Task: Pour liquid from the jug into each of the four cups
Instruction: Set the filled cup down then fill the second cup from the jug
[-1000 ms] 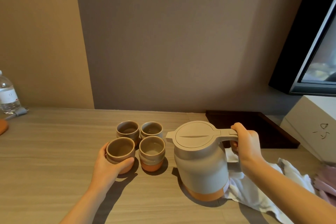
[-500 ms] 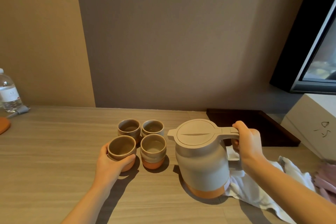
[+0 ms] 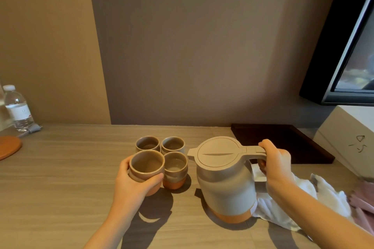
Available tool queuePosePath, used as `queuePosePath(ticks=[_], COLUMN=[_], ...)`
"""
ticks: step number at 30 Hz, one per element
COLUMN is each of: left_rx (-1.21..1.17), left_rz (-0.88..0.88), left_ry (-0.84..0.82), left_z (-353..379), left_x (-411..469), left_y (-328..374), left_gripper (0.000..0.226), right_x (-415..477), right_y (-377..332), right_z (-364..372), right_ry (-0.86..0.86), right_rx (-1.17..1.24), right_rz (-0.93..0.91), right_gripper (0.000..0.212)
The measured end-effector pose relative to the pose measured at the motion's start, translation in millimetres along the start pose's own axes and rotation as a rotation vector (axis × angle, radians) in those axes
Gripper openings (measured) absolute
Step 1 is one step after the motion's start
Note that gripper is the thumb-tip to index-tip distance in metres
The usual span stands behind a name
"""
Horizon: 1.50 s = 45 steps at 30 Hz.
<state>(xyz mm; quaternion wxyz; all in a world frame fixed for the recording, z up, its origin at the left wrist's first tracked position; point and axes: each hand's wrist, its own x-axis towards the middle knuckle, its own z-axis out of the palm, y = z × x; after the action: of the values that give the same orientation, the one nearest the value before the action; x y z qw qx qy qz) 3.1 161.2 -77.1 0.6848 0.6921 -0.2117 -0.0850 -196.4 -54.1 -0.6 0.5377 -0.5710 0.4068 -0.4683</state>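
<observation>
We judge pouring barely begun: our right hand clamps the upright lidded grey-and-terracotta jug's handle, our left hand wraps the near-left glazed stoneware cup, at 9 o'clock from the jug, all 4 looking unfilled.

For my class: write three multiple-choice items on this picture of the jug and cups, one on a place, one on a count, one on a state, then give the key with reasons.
1. Where does the jug stand?
A. right of the cups
B. left of the cups
C. on the dark tray

2. How many cups are there?
A. two
B. four
C. six

3. What is the jug's lid doing?
A. lying on the table
B. closed on the jug
C. held in the left hand

Key: 1 A, its spout faces the cups on its left. 2 B, two rows of two. 3 B, the lid sits flat while the right hand holds the handle and the left hand holds the near-left cup.
</observation>
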Motion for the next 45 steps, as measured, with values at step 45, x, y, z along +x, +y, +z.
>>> queuePosePath(ticks=[45], left_rx=[0.519], left_rz=[0.363], left_ry=[-0.155], left_z=[42], left_x=[-17], left_y=[23], left_gripper=[0.098], right_x=[-8], right_y=[-63], right_z=[3], right_ry=[-0.149], right_rx=[-0.311], right_rz=[-0.151], right_gripper=[0.036])
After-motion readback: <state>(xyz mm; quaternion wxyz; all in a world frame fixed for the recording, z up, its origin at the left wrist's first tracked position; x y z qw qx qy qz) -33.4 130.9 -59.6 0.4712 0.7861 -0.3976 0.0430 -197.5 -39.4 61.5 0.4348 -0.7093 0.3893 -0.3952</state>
